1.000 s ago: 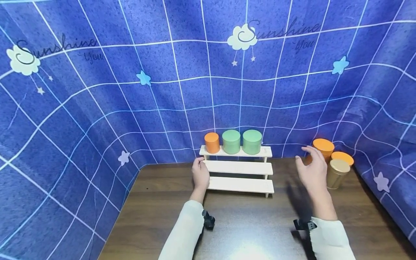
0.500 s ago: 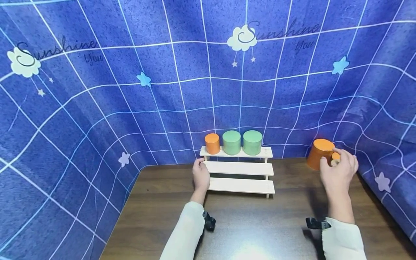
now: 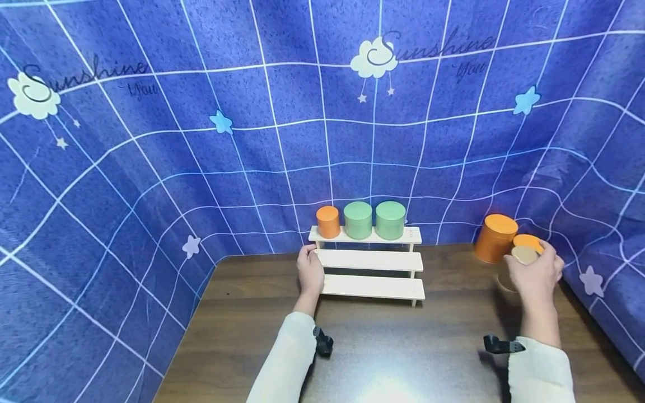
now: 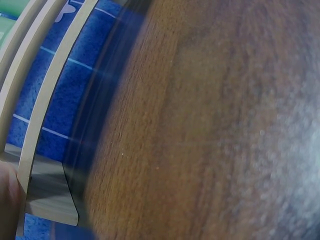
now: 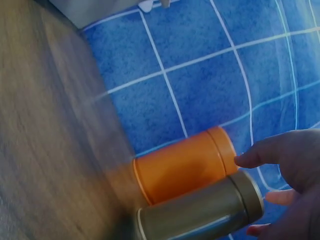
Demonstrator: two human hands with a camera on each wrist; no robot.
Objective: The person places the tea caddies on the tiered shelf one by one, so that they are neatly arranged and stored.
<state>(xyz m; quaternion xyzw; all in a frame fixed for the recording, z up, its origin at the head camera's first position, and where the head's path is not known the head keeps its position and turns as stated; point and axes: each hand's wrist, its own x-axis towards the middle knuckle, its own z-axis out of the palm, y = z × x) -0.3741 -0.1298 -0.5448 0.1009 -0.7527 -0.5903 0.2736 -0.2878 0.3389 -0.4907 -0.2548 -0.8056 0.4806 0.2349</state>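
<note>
A white three-tier wooden stand (image 3: 370,260) stands at the table's back. My left hand (image 3: 311,271) grips its left end; in the left wrist view a finger (image 4: 7,200) lies against a tier edge. My right hand (image 3: 536,274) is spread around the lid of a gold canister (image 3: 525,256). In the right wrist view, the thumb stands apart from the gold canister (image 5: 200,210) and the fingertips are close to its lid; contact is unclear. A large orange canister (image 3: 496,238) and another orange-lidded canister (image 3: 528,243) stand beside and behind it.
On the top tier sit a small orange canister (image 3: 328,222) and two green canisters (image 3: 358,220). A blue gridded curtain (image 3: 282,140) hangs behind the brown wooden table (image 3: 242,313) and along its sides.
My right hand has moved right, from in front of the large orange canister to around the gold canister's lid. The left hand has stayed on the stand.
</note>
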